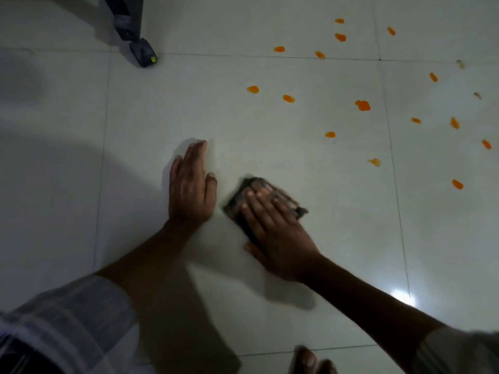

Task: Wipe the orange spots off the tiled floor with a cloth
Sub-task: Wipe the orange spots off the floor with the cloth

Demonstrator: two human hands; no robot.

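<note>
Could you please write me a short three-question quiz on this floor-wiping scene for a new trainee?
1. True or false: the right hand presses the cloth flat on the floor.
2. Which hand rests on bare tile beside the cloth?
A. left hand
B. right hand
C. neither
3. Fill in: the orange spots lie mostly to the ____ of the cloth, farther from the person.

Key
1. True: straight fingers lie on top of the dark cloth.
2. A: its palm is down on the tile, holding nothing.
3. Right: they scatter across the upper right tiles, none under the cloth that can be seen.
</note>
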